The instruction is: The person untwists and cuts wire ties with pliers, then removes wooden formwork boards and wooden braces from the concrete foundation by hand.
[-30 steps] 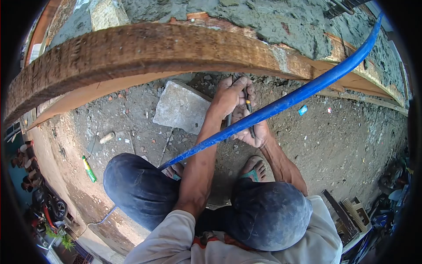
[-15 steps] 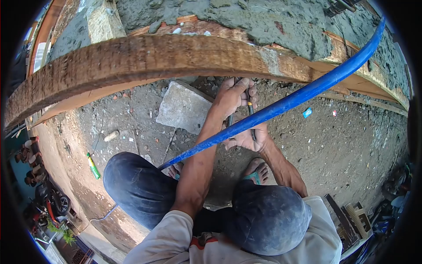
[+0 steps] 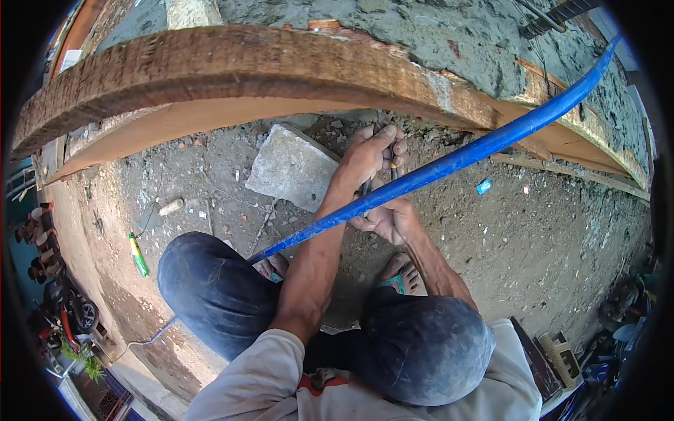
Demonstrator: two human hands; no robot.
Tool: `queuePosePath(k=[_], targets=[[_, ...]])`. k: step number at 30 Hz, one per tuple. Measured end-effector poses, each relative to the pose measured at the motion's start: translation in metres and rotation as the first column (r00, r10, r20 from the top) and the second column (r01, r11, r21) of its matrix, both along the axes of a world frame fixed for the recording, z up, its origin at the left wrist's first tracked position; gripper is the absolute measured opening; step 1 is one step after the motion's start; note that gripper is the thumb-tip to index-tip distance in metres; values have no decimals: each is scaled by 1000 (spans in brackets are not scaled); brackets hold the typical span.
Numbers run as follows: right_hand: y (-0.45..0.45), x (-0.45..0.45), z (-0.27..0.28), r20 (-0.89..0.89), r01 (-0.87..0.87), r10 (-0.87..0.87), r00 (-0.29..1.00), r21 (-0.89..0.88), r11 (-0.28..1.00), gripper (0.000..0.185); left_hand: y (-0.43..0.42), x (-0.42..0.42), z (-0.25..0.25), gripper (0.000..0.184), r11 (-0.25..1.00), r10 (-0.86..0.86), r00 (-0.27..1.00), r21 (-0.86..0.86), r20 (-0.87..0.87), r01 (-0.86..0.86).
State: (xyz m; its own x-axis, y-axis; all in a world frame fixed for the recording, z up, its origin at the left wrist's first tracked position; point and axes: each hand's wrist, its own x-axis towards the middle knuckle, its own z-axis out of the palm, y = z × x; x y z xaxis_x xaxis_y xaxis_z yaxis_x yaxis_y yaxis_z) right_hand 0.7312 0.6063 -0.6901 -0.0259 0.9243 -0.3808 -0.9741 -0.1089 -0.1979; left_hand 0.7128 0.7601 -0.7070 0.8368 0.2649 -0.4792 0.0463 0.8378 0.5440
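Just below the wooden beam, my left hand is closed round a dark tool with a yellow band, fingers curled near its upper end. Slightly lower and to the right, my right hand has its fingers curled at the tool's lower part. The blue hose crosses in front of my right hand and my left forearm, hiding part of the fingers and the tool. What lies between the fingertips is too small to make out.
A broken concrete slab lies left of my hands. Wet mortar covers the surface beyond the beam. On the dirt are a green bottle, a trowel with a light handle and a blue wrapper. Both my knees are raised below.
My right hand and forearm have shifted slightly left and down. My left hand stays in about the same place, still closed round the tool. The view has tilted a little.
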Motion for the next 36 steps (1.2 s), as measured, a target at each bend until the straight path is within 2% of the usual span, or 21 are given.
queuePosePath(k=[1,2,4,6,10,11,12,14,15,18,19,20,22,24,26,28,30,31,32,34,36], targets=[[-1,-3,3,28,37,-36,999,-35,999,29,2,-1,13,23,994,-63,994,87,-86,70],[-4,-2,6,58,81,-78,995,-64,995,29,-4,-1,-2,22,999,13,996,-43,90,-9],[-17,23,11,76,61,-55,996,-80,995,31,-17,6,-16,25,992,106,978,-82,181,-92],[-27,61,14,-8,-288,288,958,-1,958,36,-33,18,-22,26,982,175,969,-98,176,-159],[-19,93,36,115,-469,494,862,-193,862,31,-47,29,-10,33,943,320,929,-156,187,-294],[-15,86,36,85,-449,477,875,-228,864,31,-45,26,2,37,951,309,943,-27,124,-308],[-14,74,32,83,-463,493,866,-236,854,31,-42,19,14,37,945,327,937,-36,123,-325],[-12,51,29,150,-249,279,949,-193,949,29,-28,6,40,39,996,87,989,-6,-120,-88],[-10,35,30,268,-115,179,947,-236,965,28,-22,4,35,41,996,6,993,91,-117,5],[-17,45,27,273,-161,236,932,-272,949,24,-29,12,21,44,998,62,997,-3,-36,-62],[-25,66,21,310,-266,368,877,-325,908,21,-41,21,10,46,988,152,988,-11,-24,-153],[-24,91,26,315,-262,364,877,-321,910,21,-49,32,5,46,989,149,989,-6,-20,-149],[-17,122,43,499,-540,671,549,-401,740,19,-57,42,2,45,955,278,960,-113,16,-275],[-12,117,44,493,-521,671,554,-423,741,19,-58,44,5,45,918,360,932,-193,36,-347],[-19,99,36,472,-511,685,555,-456,728,18,-54,31,9,47,939,315,947,-166,64,-301],[-24,61,20,360,-219,299,884,-246,944,17,-42,18,7,51,966,242,970,-96,24,-239],[-16,26,22,316,-98,166,934,-220,971,18,-27,7,7,55,997,29,993,-68,116,-22],[-8,14,28,267,21,33,963,-194,981,19,-19,4,10,55,998,-52,997,-18,53,53],[-4,8,32,267,27,25,963,-189,982,19,-13,5,4,55,998,-59,997,-13,53,60],[-3,1,33,278,111,-41,960,-243,964,22,-5,5,-5,54,958,-176,976,-205,126,199],[-6,9,44,299,88,-11,954,-247,965,20,-14,7,-8,49,950,-86,981,-281,177,134]])
